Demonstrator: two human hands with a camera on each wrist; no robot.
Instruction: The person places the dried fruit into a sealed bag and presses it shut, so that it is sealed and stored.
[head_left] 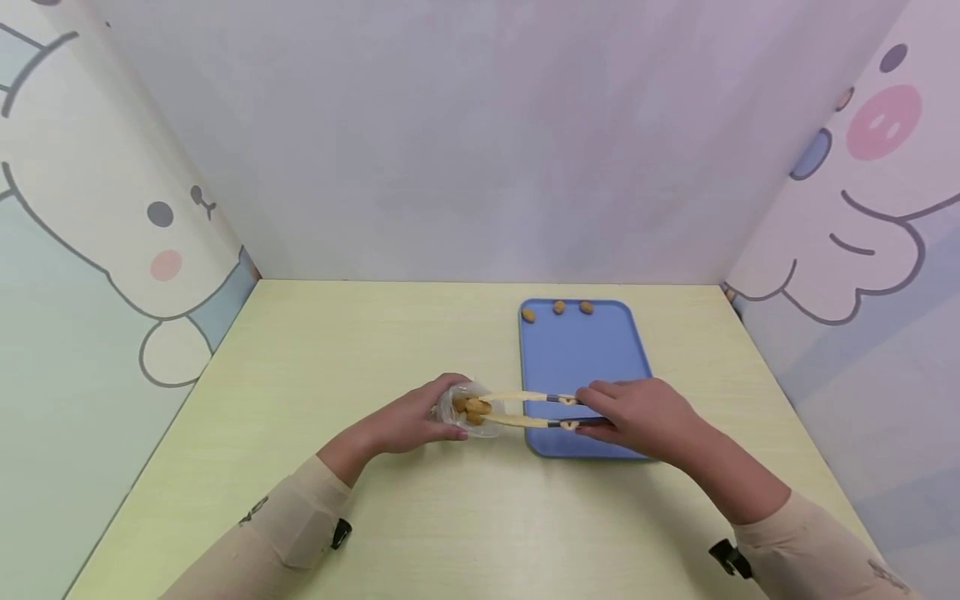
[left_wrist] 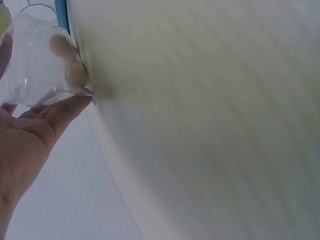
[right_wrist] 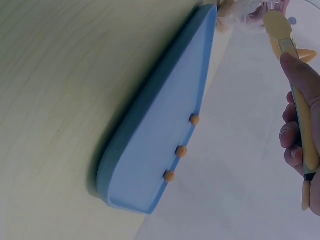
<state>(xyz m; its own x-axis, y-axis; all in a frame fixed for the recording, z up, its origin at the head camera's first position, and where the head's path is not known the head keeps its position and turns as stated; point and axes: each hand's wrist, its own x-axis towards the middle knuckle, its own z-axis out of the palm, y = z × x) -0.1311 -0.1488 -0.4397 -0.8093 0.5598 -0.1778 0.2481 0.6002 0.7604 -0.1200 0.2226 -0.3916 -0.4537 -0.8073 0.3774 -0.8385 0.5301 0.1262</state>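
Observation:
In the head view my left hand (head_left: 412, 419) grips a clear plastic container (head_left: 491, 428) from its left side. Several brown nut-like pieces (head_left: 476, 410) lie inside it. The left wrist view shows the crinkled wall of the same plastic container (left_wrist: 32, 65), with fingers around it and pieces showing through. My right hand (head_left: 645, 418) holds cream-coloured tongs (head_left: 525, 397) with dark bands. Their two arms stand apart, and the tips reach over the container's mouth to the pieces. In the right wrist view the thumb lies along the tongs (right_wrist: 303, 120).
A blue rectangular tray (head_left: 581, 354) lies on the pale wooden table (head_left: 360, 358), partly under the tongs and right hand. Along its far edge sit three brown pieces (head_left: 558, 307). A plain wall (head_left: 480, 167) rises behind, and cartoon-printed walls stand on both sides.

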